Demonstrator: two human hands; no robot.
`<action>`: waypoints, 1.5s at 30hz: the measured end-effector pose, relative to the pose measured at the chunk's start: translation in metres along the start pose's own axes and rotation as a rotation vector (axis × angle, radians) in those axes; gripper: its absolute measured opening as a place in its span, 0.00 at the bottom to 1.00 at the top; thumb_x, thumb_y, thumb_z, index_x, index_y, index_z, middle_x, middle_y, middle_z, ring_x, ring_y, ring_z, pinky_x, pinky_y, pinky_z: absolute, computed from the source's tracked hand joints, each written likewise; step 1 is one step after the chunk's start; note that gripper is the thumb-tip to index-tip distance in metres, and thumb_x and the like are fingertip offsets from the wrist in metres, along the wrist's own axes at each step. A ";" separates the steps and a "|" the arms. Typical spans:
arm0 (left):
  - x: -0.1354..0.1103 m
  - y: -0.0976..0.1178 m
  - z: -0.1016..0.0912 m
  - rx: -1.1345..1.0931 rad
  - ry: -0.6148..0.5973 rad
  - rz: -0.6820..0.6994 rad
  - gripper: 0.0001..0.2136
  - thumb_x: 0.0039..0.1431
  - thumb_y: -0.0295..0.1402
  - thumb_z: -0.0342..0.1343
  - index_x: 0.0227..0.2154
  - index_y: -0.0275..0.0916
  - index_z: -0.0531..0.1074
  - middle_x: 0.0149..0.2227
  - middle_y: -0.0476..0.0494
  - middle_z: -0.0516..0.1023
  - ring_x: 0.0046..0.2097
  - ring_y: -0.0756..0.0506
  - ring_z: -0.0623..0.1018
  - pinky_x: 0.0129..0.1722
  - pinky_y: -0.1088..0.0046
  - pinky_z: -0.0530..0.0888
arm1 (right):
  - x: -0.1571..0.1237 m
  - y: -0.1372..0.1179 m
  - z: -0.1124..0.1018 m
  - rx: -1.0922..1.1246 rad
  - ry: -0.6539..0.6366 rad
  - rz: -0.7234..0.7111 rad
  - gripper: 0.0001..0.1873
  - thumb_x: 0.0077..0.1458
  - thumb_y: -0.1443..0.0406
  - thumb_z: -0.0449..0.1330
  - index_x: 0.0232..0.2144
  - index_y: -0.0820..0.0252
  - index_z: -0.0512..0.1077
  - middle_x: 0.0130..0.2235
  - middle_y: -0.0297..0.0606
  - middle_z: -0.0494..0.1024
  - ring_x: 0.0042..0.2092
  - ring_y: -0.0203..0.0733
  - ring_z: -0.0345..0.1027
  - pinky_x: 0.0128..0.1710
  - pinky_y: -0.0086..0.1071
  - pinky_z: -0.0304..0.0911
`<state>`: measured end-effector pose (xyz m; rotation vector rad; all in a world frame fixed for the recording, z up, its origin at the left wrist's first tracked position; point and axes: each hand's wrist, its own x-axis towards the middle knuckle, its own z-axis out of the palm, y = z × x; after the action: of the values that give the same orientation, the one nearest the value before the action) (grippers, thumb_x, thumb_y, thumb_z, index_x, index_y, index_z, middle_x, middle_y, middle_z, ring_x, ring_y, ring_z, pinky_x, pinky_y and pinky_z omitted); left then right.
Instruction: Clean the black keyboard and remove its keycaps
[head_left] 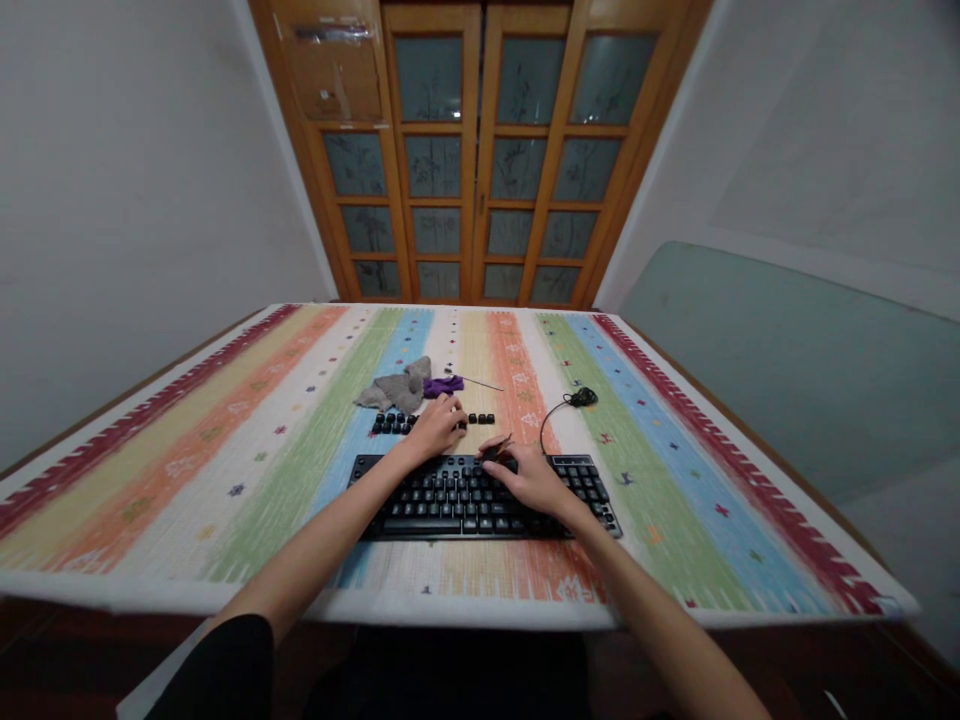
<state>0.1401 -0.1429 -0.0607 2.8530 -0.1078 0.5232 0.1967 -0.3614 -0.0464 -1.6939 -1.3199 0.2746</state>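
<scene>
A black keyboard (480, 497) lies on the striped tablecloth (247, 460) near the front edge. Just behind it sits a row of loose black keycaps (394, 423). My left hand (437, 425) reaches over the keyboard's back edge to those keycaps, fingers curled at the row. My right hand (529, 473) rests on the keyboard's upper middle, pinching a small dark tool (496, 450) over the top row of keys.
A grey cloth (396, 388) and a purple item (442, 385) lie behind the keycaps, with a thin stick (484, 383) beside them. The keyboard's cable coils to a dark plug (581, 398). Wooden glazed doors (480, 150) stand beyond the table.
</scene>
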 end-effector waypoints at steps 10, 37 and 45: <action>-0.018 0.008 -0.017 -0.040 0.033 -0.037 0.07 0.56 0.28 0.57 0.37 0.38 0.75 0.41 0.40 0.72 0.45 0.41 0.69 0.46 0.64 0.67 | 0.001 -0.004 0.015 -0.001 0.045 0.028 0.07 0.57 0.69 0.57 0.39 0.60 0.72 0.38 0.40 0.80 0.38 0.43 0.75 0.42 0.38 0.68; -0.050 0.030 -0.043 -0.195 -0.170 0.005 0.09 0.60 0.34 0.57 0.41 0.38 0.75 0.42 0.42 0.79 0.45 0.42 0.75 0.47 0.66 0.67 | 0.050 0.006 0.006 -0.082 -0.098 0.134 0.08 0.58 0.69 0.55 0.40 0.62 0.71 0.28 0.35 0.77 0.31 0.39 0.72 0.32 0.30 0.63; -0.035 0.041 -0.046 -0.237 -0.130 0.044 0.08 0.59 0.36 0.58 0.36 0.38 0.77 0.37 0.44 0.80 0.42 0.43 0.76 0.44 0.70 0.67 | 0.041 -0.008 -0.005 -0.045 -0.065 0.054 0.11 0.58 0.68 0.56 0.43 0.62 0.71 0.30 0.36 0.77 0.32 0.40 0.71 0.33 0.31 0.63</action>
<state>0.0869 -0.1698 -0.0225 2.6549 -0.2392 0.3096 0.2110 -0.3290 -0.0230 -1.7736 -1.3383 0.3353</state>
